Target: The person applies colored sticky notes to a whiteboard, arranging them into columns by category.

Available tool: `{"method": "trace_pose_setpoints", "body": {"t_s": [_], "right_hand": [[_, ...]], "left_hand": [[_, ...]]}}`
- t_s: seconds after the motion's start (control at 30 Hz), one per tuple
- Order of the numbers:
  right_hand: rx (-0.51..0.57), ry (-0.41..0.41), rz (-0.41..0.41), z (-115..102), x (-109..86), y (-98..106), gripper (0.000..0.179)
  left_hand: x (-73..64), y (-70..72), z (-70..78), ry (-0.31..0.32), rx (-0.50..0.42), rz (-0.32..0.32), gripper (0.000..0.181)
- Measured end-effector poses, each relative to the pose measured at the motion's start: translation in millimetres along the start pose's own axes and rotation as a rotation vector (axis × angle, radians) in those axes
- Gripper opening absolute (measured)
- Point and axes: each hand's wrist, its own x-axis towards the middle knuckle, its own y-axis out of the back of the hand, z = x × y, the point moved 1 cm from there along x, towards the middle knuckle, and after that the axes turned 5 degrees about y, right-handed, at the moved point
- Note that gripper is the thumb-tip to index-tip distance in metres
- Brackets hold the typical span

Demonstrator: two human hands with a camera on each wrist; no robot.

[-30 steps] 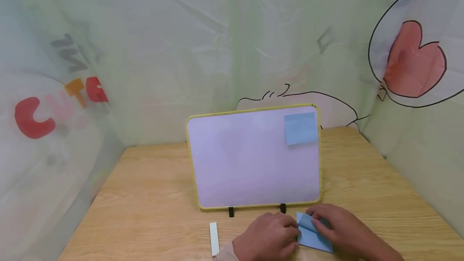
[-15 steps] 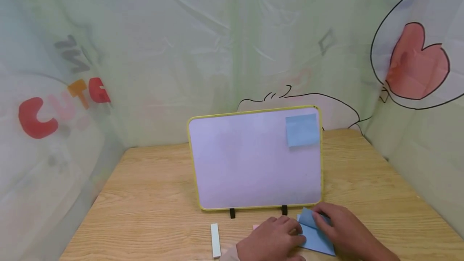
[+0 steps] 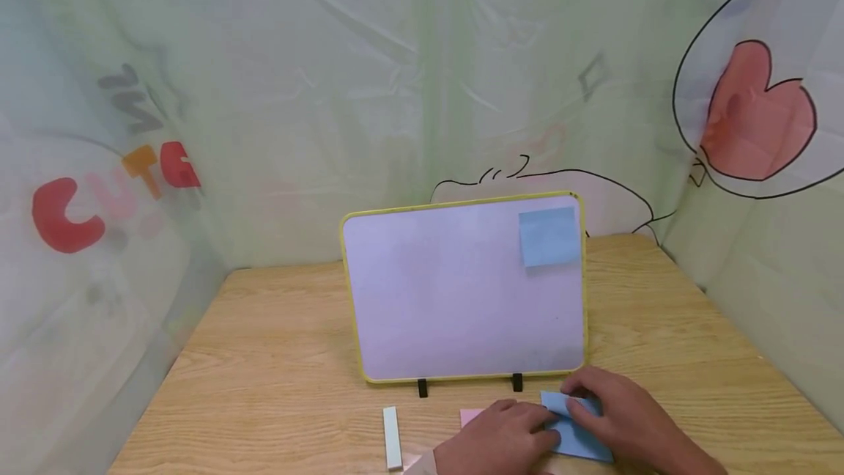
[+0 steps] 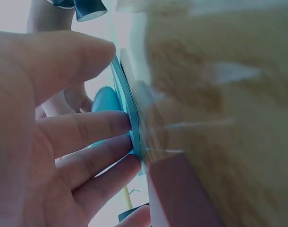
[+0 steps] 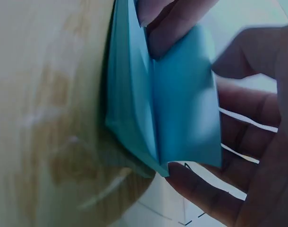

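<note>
Blue, layered, lies at frame's lower right as pad [image 3: 583,443] touched by straight-fingered left hand [image 3: 497,437], with upturned sheet [image 5: 189,109] pinched by right hand [image 3: 623,416].

- so there's this blue note pad [image 3: 576,443] lying flat on the tabletop [image 3: 283,328], just in front of the whiteboard [image 3: 455,292], near its lower right corner
- it's a proper chunky stack, you can see layers of sheets along the edge
- sits a bit skewed from where I'm standing, and partly covered up
- top sheet [image 5: 189,104] is the same plain blue, bent up off the stack and meeting it along a crease, loose side slightly curved
</note>
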Motion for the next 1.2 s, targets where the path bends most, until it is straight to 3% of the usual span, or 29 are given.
{"method": "trace_pose_setpoints", "body": {"t_s": [0.23,0.3,0.53,0.8,1.07,1.2], "right_hand": [[0.053,0.202,-0.006,4,-1.8,3,0.008],[0.067,0.222,-0.02,5,-1.2,3,0.009],[0.016,0.068,-0.051,5,3.1,6,0.005],[-0.059,-0.054,0.011,2,3.9,9,0.007],[-0.062,-0.044,0.11,12,-0.6,12,0.007],[-0.068,-0.052,0.131,16,-1.5,12,0.006]], "left_hand": [[0.9,-0.4,0.1,0.012,-0.076,0.012,0.047],[0.8,-0.4,-0.2,0.012,-0.086,0.011,0.047],[-2.4,-0.1,-0.4,-0.004,-0.023,0.044,0.044],[1.1,1.4,0.5,0.025,-0.059,-0.024,0.041],[2.5,1.0,3.3,0.035,-0.053,-0.065,0.039],[1.9,1.2,4.6,0.042,0.0,-0.06,0.038]]}}
